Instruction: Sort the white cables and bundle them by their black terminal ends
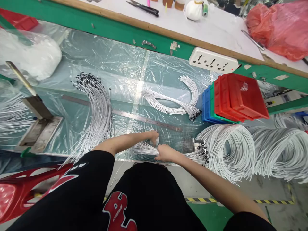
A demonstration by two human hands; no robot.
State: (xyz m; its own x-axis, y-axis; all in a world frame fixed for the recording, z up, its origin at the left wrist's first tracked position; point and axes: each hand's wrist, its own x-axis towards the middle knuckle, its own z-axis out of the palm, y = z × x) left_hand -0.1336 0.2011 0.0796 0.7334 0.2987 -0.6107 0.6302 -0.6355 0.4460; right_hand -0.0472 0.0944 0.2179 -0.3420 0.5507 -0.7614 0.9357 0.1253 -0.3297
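Note:
My left hand (pixel 153 136) and my right hand (pixel 165 153) meet at the near edge of the plastic-covered bench, both closed around a bundle of thin white wires (pixel 142 149) that fans out to the left. More white wires with black tips (pixel 199 154) lie just right of my right hand. A long steel ruler (pixel 144 119) lies flat on the bench just beyond my hands.
A large fan of black-tipped white wires (pixel 96 109) lies at left, a looped bundle (pixel 178 102) at centre, thick white coils (pixel 231 150) at right. Stacked red, green and blue bins (pixel 235 99), a power strip (pixel 211 61), scissors (pixel 144 7), a red bag (pixel 281 29), a red stool (pixel 21 189).

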